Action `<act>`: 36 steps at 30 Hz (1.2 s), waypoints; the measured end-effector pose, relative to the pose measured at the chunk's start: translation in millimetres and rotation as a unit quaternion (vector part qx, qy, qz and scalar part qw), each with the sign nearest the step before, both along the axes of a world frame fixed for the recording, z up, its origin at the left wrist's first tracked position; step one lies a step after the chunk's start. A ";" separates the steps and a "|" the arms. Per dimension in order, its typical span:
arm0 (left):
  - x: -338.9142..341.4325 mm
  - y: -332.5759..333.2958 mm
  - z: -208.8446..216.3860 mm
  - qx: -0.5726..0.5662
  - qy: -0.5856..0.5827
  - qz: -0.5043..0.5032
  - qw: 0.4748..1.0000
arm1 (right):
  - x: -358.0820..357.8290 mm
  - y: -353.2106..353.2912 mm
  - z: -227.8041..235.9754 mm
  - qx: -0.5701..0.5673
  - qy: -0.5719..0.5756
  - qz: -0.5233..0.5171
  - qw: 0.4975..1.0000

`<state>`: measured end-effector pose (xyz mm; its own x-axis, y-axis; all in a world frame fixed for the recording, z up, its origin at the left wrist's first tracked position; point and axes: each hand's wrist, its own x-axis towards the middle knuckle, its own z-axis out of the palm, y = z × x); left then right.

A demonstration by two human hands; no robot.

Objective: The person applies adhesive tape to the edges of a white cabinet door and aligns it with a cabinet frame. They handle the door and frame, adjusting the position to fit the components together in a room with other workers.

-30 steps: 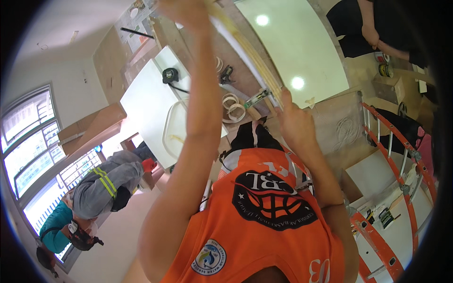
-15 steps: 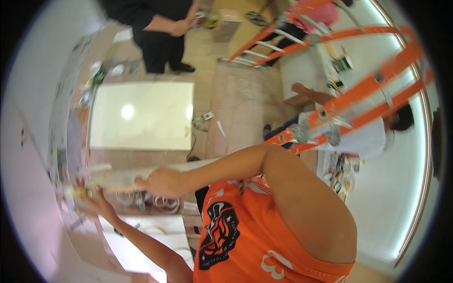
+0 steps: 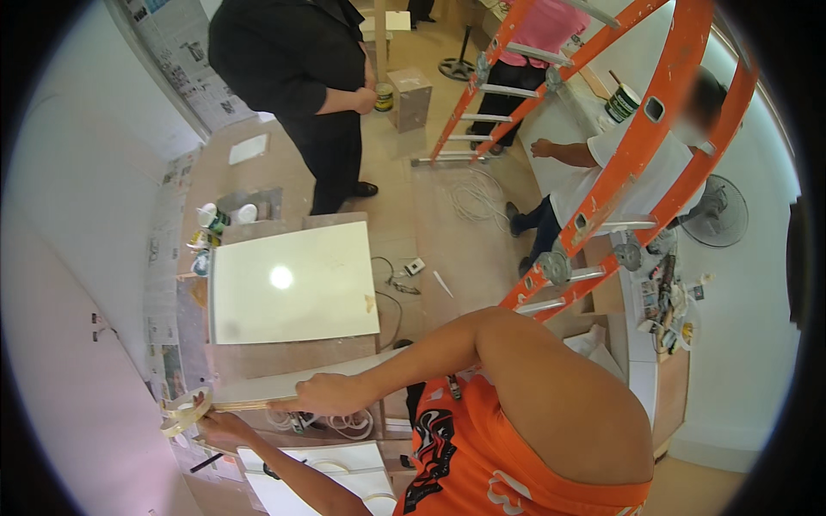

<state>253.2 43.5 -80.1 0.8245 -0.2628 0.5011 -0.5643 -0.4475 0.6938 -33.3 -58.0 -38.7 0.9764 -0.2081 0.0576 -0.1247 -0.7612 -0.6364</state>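
Note:
A long white board (image 3: 340, 368) stretches across in front of me, with its pale narrow edge towards me. My right hand (image 3: 331, 394) is closed at this edge, a finger lying along it. Past the board's left end, my left hand (image 3: 222, 426) holds cream-coloured rolls of tape (image 3: 185, 413), its fingers partly hidden by them. Whether a strip of tape runs from the rolls to the edge is too fine to tell.
A large cream panel (image 3: 292, 284) lies beyond the board; white panels (image 3: 344, 469) lie below my left arm. An orange ladder (image 3: 602, 185) stands at the right, near a person in white (image 3: 576, 181). A person in black (image 3: 292, 77) stands ahead. Cables (image 3: 400, 279) lie on the floor.
The view has tilted, so the scene sits lower and further right. My left hand's fingers, spread before, are now closed around the tape rolls. My right hand stays at the board's edge.

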 end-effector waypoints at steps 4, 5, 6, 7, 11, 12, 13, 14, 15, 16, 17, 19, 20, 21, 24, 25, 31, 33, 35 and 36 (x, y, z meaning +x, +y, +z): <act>-2.3 -21.3 17.6 0.041 0.007 0.019 0.999 | -8.1 -14.7 14.2 -0.018 0.018 0.010 1.000; -3.4 -24.5 27.2 0.066 0.041 0.048 0.996 | -7.3 -15.7 11.3 -0.034 0.016 0.001 0.999; -3.2 -28.6 33.5 0.092 0.073 0.075 0.990 | -6.7 -16.1 9.3 -0.013 0.006 0.001 1.000; 0.0 -35.9 30.9 0.067 0.054 0.063 0.994 | -5.9 -17.1 7.2 0.009 -0.003 0.002 1.000; -3.7 -56.6 29.8 0.032 0.051 0.018 0.998 | 3.6 -25.7 -10.8 -0.017 -0.004 0.001 1.000; -2.6 -57.7 35.3 0.037 0.067 0.012 0.997 | 5.5 -28.5 -5.5 0.001 0.004 0.011 1.000; 2.5 -60.6 35.9 0.052 0.043 0.019 0.998 | 4.2 -34.3 -1.4 0.019 0.012 0.021 1.000; 6.4 -59.4 32.4 0.066 0.022 0.032 0.997 | 0.8 -37.9 5.9 0.035 0.023 0.037 0.998; 12.2 -55.9 26.1 0.081 0.002 0.046 0.996 | -0.3 -40.0 12.4 0.019 0.038 0.031 0.999; 35.0 -51.1 11.0 0.108 -0.036 0.076 0.991 | -0.9 -41.5 18.7 0.001 0.052 0.025 0.998; 73.0 -34.5 -3.1 0.134 -0.076 0.117 0.981 | 2.6 -37.2 25.2 -0.018 0.062 0.030 0.997; 85.4 -45.6 23.7 -0.222 0.143 0.134 0.955 | -2.3 -20.7 8.8 -0.022 0.017 0.026 0.999; 77.0 -44.0 31.9 -0.194 0.114 0.130 0.966 | -3.9 -13.3 -0.1 -0.024 -0.004 0.025 0.999; 63.1 -46.9 42.5 -0.165 0.082 0.121 0.975 | -2.5 -14.3 0.3 -0.011 -0.013 0.025 1.000; 61.1 -35.2 46.4 -0.076 0.077 0.029 0.994 | 1.8 -18.8 2.6 0.007 -0.013 0.036 0.999; 61.5 -26.9 52.3 -0.036 0.047 -0.024 0.998 | 4.3 -25.4 3.7 0.000 0.007 0.046 0.999; 49.9 18.0 41.1 0.158 -0.057 -0.259 0.951 | 3.1 -40.2 17.2 -0.037 0.027 0.065 0.997; 54.0 24.6 30.3 0.140 -0.051 -0.229 0.962 | 1.2 -39.0 17.4 -0.025 0.009 0.073 0.997; 52.1 24.6 23.9 0.155 -0.065 -0.205 0.964 | -0.2 -33.0 11.2 -0.010 -0.017 0.069 0.997; 57.6 26.9 19.7 0.161 -0.074 -0.206 0.962 | 0.4 -30.8 9.4 -0.014 -0.020 0.063 0.998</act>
